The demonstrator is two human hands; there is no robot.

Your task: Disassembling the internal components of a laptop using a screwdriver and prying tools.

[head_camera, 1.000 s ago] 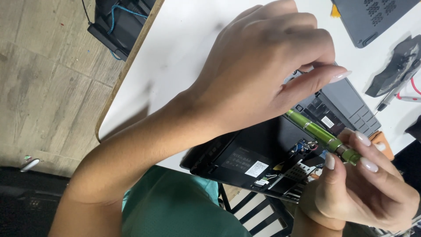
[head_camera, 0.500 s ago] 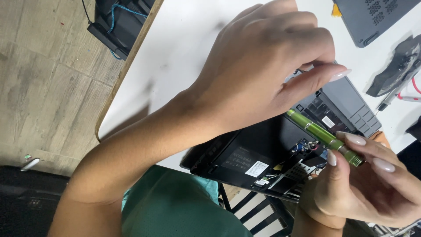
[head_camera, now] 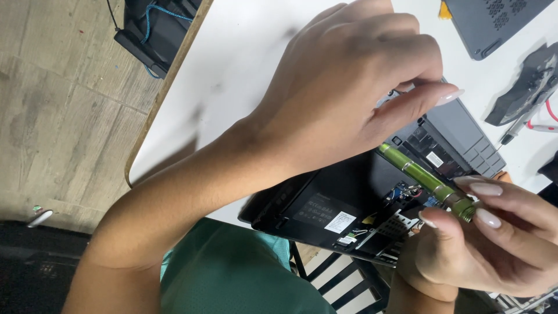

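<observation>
A black laptop [head_camera: 331, 197] lies upside down on the white table [head_camera: 244, 75], its bottom cover off and inner parts showing. My right hand [head_camera: 482, 244] pinches the back end of a green screwdriver [head_camera: 424, 177] that slants up and left over the open laptop. The screwdriver's tip is hidden under my left hand [head_camera: 349, 93]. That hand reaches across the laptop, thumb and fingertips drawn together; what lies between them is hidden.
A grey cover panel [head_camera: 494, 23] and a dark grey part [head_camera: 526, 87] lie at the table's far right, with a thin tool [head_camera: 517, 128] beside them. A black bag with a blue cord [head_camera: 157, 29] sits on the wooden floor. The table edge runs diagonally on the left.
My right fingers have shifted on the screwdriver's end, the fingertips now wrapped closer round it. My left hand and the laptop stay where they were.
</observation>
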